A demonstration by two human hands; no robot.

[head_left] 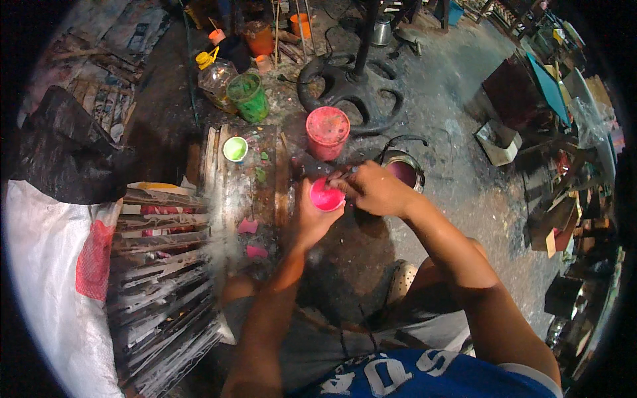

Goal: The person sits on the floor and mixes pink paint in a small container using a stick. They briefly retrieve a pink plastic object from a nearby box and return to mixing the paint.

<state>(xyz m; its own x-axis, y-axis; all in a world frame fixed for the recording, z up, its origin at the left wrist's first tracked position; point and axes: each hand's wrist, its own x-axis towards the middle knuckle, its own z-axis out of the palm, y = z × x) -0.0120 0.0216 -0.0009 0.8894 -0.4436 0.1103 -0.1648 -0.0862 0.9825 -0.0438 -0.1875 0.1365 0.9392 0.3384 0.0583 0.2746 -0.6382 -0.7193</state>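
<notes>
My left hand (317,225) holds a small cup of bright pink material (326,198). My right hand (371,186) reaches over the cup's rim, fingers closed around what looks like a small dark tool, too small and partly hidden to name. Beyond them stands a pink plastic tub (327,126) with a stained lid. Behind my right hand is a metal pot (403,171) with pinkish contents, partly hidden. A paper cup of pale green material (235,150) sits to the left, near scattered pink pieces (247,226).
A green container (247,99) and yellow-capped jug (215,86) stand at back left. A black metal stand (348,86) is beyond the tub. Bundled slats (159,265) and white sacks (50,278) lie left; boards and boxes (504,93) are piled right.
</notes>
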